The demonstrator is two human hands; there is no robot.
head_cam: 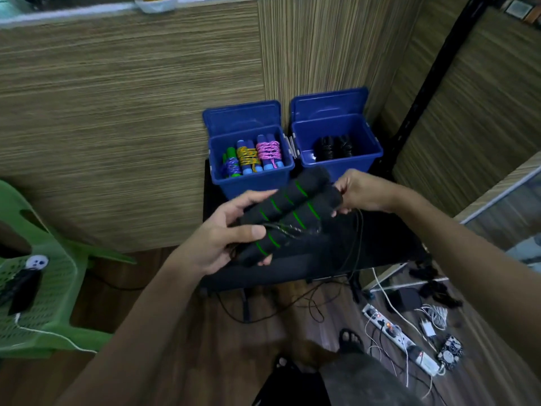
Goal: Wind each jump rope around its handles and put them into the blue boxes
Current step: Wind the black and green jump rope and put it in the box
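Left hand grips two black handles side by side above the table's near edge, right hand pinching their far ends, boxes behind

The left box at frame centre is nearly filled by wound ropes; more room is left in the right box, where raised lids block the far side.

Green plastic chair at left; white power strip on wooden floor
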